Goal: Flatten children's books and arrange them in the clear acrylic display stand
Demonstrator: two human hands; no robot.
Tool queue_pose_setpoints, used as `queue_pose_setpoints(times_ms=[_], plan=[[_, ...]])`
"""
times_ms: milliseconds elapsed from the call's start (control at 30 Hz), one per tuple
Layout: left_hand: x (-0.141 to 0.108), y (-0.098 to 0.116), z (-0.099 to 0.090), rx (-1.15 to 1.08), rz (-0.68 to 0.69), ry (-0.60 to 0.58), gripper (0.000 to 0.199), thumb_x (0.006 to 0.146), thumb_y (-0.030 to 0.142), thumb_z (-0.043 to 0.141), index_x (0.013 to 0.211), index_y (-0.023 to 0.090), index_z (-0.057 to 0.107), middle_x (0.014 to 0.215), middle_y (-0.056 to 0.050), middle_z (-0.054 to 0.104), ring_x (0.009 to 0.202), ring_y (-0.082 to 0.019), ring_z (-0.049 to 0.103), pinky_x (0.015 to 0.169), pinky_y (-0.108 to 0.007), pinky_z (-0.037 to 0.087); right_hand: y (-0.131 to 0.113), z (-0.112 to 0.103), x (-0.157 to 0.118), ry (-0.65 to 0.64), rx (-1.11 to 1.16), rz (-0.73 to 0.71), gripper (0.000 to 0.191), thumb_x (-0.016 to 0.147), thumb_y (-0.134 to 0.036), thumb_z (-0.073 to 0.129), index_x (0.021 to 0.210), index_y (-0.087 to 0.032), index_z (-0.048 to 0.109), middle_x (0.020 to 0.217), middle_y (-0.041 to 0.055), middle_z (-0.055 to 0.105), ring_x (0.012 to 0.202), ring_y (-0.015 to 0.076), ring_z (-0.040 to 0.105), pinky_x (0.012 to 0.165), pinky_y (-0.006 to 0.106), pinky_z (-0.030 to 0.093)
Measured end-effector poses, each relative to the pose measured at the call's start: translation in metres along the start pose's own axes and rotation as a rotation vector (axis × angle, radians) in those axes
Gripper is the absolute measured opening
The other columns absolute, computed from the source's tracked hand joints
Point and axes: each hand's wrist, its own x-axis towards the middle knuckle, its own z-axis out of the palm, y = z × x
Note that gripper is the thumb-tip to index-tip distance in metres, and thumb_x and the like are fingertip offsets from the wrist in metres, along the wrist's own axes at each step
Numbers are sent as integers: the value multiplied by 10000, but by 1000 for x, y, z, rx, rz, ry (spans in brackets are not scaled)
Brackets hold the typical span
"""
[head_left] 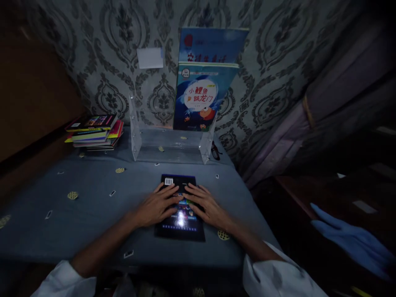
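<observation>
A dark book [181,231] lies flat on the cloth-covered table, its barcode at the far left corner and glare on its glossy cover. My left hand [159,205] rests on its left half with the fingers stretched out and apart. On the right half lies my right hand [208,205], also flat with spread fingers. The fingertips of both hands come close together over the book's middle. Beyond the book stands a clear acrylic rack [170,153], with a blue picture book [199,97] upright at its right side and another blue book [213,43] behind that.
A stack of books [94,132] sits at the back left of the table [93,222]. Dark glasses [215,151] lie right of the rack. A white card [150,58] is up by the patterned wall. Blue gloves [349,235] lie on a dark surface at right, near a curtain [278,123].
</observation>
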Motion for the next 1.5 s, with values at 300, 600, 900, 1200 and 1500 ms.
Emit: queue_pose_setpoints(times_ms=[300,600,900,1200,1500], plan=[[-24,38,-1,-44,-5,-21,491,1014,367,528,1493,301,450,1602,-83,374,1505,-262,314,1236,-561,215,-34,-14,-47,-162,-9,5,606,989,-485,533,1545,-307,370,1620,93,356,1516,270,285,1231,567,241],[-76,37,-13,-184,74,-149,972,826,630,698,1591,389,149,1659,-82,173,1520,-373,199,1197,-649,215,-55,-39,-89,-270,35,-17,930,803,-628,712,1574,-367,263,1653,85,256,1512,311,273,1235,554,222],[-94,55,-11,-121,-68,-213,1057,798,406,815,1579,451,104,1671,-63,133,1530,-372,148,1199,-658,225,-55,-16,-96,-139,24,58,652,922,-376,644,1519,-406,384,1612,46,362,1503,291,301,1230,569,250],[-79,54,-41,-439,-117,114,620,970,519,551,1543,386,352,1600,-36,399,1502,-284,322,1208,-476,338,-59,-35,-72,-1,230,268,509,938,-492,591,1430,-367,556,1484,87,558,1377,305,515,1160,542,399],[3,17,-33,-601,-325,557,493,1023,526,351,1353,214,540,1128,-70,692,1098,-245,626,994,-388,496,-45,-37,8,481,369,278,376,972,-511,484,1002,-219,719,911,64,741,853,250,704,773,377,592]])
